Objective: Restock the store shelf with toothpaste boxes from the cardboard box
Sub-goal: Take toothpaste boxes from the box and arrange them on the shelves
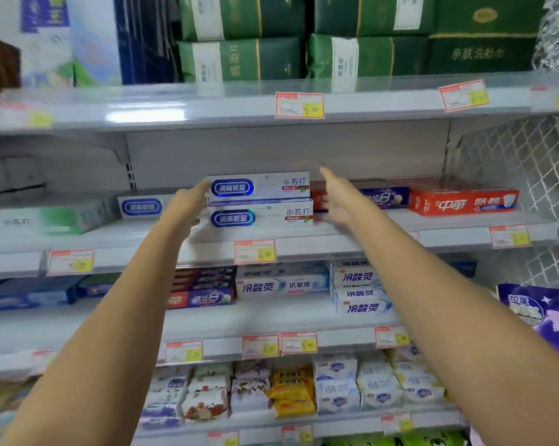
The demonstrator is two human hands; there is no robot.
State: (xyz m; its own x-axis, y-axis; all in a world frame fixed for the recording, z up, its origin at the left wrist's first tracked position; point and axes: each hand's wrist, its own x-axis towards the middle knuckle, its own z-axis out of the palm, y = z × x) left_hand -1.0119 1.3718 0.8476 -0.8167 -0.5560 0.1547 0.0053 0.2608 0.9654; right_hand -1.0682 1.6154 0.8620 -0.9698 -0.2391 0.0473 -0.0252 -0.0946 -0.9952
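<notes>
As seen from the head camera, both bare arms reach up to the middle shelf (pixel 336 239), where two white toothpaste boxes (pixel 260 202) lie stacked with their long faces outward. The upper box (pixel 259 185) sits squarely on the lower box (pixel 261 217). The left hand (pixel 188 204) lies against the left end of the stack, its fingers straight and its fingertips touching the end of the upper box; it clasps nothing. The right hand (pixel 337 197) is at the right end of the stack, fingers spread and loose, the forefinger stretched toward the back panel. Motion blur hides whether it touches the boxes. The hands are apart, with the stack between them. Just left of the stack lies a third white box (pixel 141 207) of the same design. Behind the right hand lie a purple box (pixel 384 197) and, beside it, a red box (pixel 463 201). A price tag (pixel 255 251) hangs on the shelf edge beneath the stack. Green packs (pixel 242 56) fill the shelf above.
</notes>
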